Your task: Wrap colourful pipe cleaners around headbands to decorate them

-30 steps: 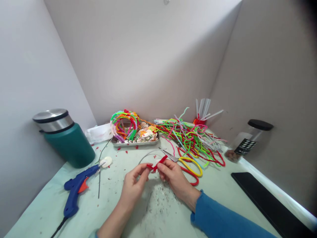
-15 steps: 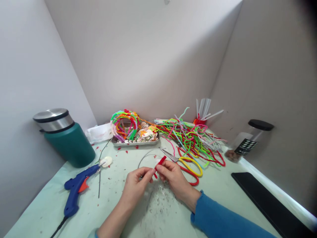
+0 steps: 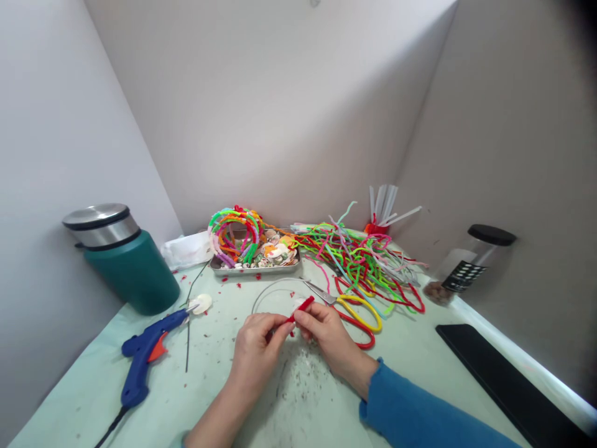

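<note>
Between my two hands is a short red pipe cleaner [image 3: 305,304], held near the middle of the table. The fingertips of my left hand [image 3: 260,341] pinch its lower left part. My right hand [image 3: 324,326] pinches it with thumb and forefinger, and its upper end sticks out past them. A thin grey headband hoop [image 3: 265,289] curves up behind my left hand; its lower ends are hidden by my fingers. Just beyond my right hand lie scissors [image 3: 357,311] with yellow and red handles, their blades pointing up and left.
A blue glue gun [image 3: 140,361] rests at left by a green bottle [image 3: 133,267]. At the back are a metal tray [image 3: 254,270] with colourful wrapped hoops [image 3: 234,236] and a heap of pipe cleaners [image 3: 354,255]. A clear jar [image 3: 469,264] and black strip [image 3: 504,379] are at right.
My left hand has turned slightly, with its fingers further along the red pipe cleaner. The thin hoop has shifted a little to the left. My right hand stays almost in place.
</note>
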### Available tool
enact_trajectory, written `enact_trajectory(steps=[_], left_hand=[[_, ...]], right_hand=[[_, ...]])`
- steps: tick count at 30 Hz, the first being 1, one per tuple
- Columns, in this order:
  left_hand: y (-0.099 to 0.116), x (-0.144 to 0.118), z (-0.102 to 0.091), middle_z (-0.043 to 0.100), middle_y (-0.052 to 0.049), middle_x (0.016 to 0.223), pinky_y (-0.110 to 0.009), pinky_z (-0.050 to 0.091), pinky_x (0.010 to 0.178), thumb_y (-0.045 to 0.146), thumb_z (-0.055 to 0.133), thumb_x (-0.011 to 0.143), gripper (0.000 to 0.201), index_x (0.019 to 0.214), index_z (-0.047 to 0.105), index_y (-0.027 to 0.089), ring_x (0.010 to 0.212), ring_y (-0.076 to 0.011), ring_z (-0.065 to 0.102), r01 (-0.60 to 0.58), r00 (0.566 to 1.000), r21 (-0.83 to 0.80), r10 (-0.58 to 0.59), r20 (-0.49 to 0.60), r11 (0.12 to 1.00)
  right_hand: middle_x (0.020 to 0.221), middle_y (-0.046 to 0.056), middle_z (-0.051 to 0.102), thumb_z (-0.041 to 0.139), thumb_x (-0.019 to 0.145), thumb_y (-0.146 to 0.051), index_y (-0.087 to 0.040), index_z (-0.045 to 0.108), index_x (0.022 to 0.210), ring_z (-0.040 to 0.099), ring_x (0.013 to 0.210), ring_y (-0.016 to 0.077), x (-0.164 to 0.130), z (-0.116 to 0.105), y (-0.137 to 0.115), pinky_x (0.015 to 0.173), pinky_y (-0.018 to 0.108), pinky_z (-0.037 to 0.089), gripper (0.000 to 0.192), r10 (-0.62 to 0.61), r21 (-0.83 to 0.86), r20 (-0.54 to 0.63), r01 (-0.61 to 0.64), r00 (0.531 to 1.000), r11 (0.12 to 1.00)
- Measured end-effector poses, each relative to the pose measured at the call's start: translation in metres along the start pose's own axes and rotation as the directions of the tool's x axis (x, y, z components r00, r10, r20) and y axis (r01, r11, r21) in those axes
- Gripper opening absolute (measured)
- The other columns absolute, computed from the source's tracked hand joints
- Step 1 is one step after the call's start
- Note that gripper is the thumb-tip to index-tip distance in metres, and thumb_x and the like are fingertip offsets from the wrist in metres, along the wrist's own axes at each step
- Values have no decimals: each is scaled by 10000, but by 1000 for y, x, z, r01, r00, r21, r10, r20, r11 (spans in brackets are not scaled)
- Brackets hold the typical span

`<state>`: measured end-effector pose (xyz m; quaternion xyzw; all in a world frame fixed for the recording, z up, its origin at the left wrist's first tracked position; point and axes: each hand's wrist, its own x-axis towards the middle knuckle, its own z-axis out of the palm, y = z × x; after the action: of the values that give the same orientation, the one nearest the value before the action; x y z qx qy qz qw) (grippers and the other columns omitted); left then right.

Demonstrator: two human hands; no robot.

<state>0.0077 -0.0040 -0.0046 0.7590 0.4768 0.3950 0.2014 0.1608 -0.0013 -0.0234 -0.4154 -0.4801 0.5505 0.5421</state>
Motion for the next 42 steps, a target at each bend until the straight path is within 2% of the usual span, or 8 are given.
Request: enact_trajectory(steps=[4, 10, 13, 20, 28, 34, 42], left_hand=[[1, 0, 0, 648, -20, 670, -280, 417, 643, 287, 583, 794, 143, 796, 672, 176, 621, -153, 539, -50, 998, 81, 52, -18, 995], [0, 0, 0, 648, -13, 651, -273, 416, 643, 276, 554, 812, 149, 785, 670, 186, 607, -145, 540, -96, 995, 102, 100, -29, 990], [1, -1, 1, 658, -18, 670, -258, 415, 628, 275, 543, 814, 153, 800, 668, 189, 618, -145, 550, -89, 995, 122, 94, -29, 989], [2, -3, 2, 575, 12, 547, -233, 400, 588, 230, 540, 784, 121, 760, 653, 194, 576, -140, 528, -68, 997, 202, 74, -22, 977], [5, -2, 1, 671, -22, 638, -263, 445, 677, 211, 500, 813, 188, 823, 687, 192, 647, -160, 596, -52, 999, 132, 50, 19, 990], [1, -3, 3, 706, -39, 793, -282, 481, 713, 235, 529, 803, 164, 848, 682, 200, 755, -179, 630, 2, 999, 87, 2, -45, 996], [2, -4, 3, 700, -64, 965, -274, 504, 737, 264, 541, 804, 227, 1012, 600, 193, 844, -177, 659, 94, 994, -111, -100, -45, 989]], right_hand=[[502, -49, 461, 627, 766, -358, -147, 537, 621, 377, 473, 75, -1, 0, 1, 469, 223, 267, 272, -8, 12, -3, 8, 1000, 1000], [494, -47, 462, 631, 755, -381, -148, 534, 606, 372, 459, 72, -1, 0, -1, 454, 217, 259, 293, 3, -15, 0, -3, 1000, 1000], [496, -45, 464, 633, 751, -389, -148, 544, 610, 374, 460, 74, -1, 0, -1, 453, 218, 257, 292, 11, -18, 5, -11, 1000, 1000], [503, -47, 456, 627, 761, -374, -152, 539, 606, 377, 473, 78, -1, 0, -1, 469, 224, 257, 285, -10, -22, 19, 10, 1000, 1000], [494, -50, 459, 633, 754, -373, -151, 539, 604, 373, 466, 78, -1, 1, -3, 463, 224, 260, 284, 5, -19, 5, -5, 1000, 1000], [489, -49, 467, 638, 750, -393, -150, 557, 620, 379, 457, 78, -1, 0, 0, 457, 225, 256, 287, 9, 8, -13, -9, 1000, 1000], [497, -47, 472, 642, 750, -405, -149, 553, 641, 375, 459, 71, 0, 0, 2, 464, 218, 266, 292, 23, 101, -22, -20, 1000, 995]])
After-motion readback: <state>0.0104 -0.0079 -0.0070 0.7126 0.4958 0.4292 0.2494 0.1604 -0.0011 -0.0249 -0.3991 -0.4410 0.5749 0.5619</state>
